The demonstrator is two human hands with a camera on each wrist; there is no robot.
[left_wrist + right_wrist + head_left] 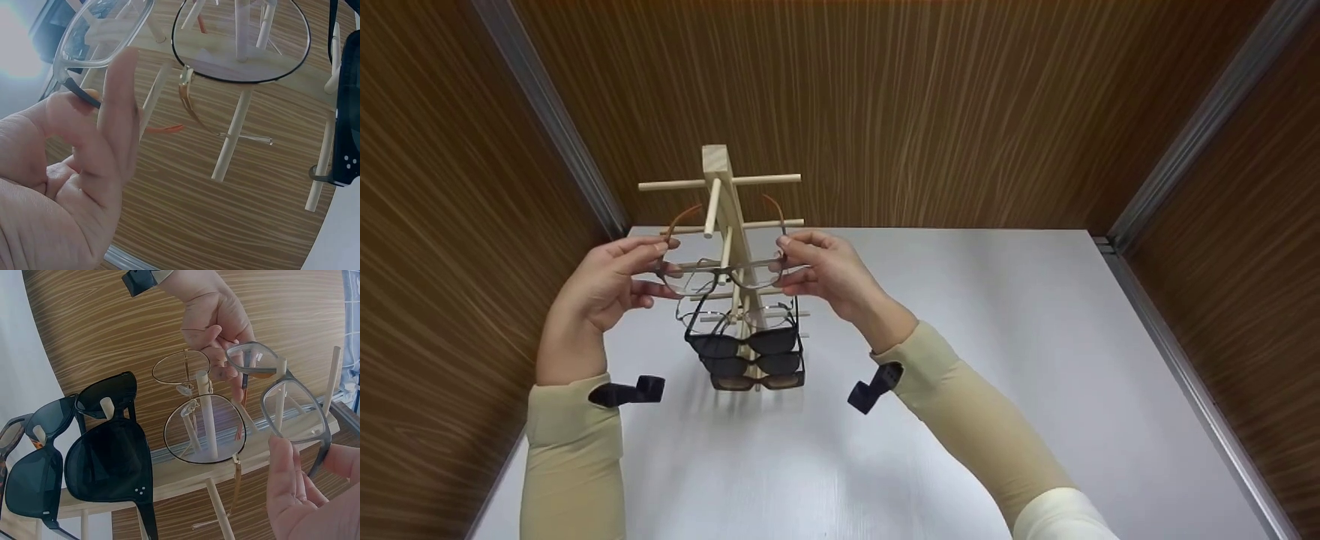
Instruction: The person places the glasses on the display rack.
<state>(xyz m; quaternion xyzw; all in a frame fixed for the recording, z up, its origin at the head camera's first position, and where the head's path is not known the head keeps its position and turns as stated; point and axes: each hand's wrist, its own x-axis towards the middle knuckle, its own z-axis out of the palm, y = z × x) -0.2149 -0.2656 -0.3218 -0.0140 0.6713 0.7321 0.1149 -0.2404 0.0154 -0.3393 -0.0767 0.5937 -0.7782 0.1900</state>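
Observation:
Both hands hold a pair of clear-lensed eyeglasses (755, 276) with a translucent greyish frame and orange-brown temple tips, in front of a wooden eyewear stand (715, 159). My left hand (611, 281) pinches them near the left hinge; in the left wrist view its fingers lie by the dark temple (83, 94). On the other side, my right hand (832, 274) pinches the right hinge and temple between thumb and fingers. The temples point away toward the stand, around its front peg (712, 210). Whether the glasses rest on a peg is unclear.
Below on the stand hang thin wire-framed glasses (205, 429) and several dark sunglasses (772, 341). Wooden pegs (769, 179) stick out sideways from the post. The stand is on a white table (960, 337), with wood-grain panels (885, 112) at the back and sides.

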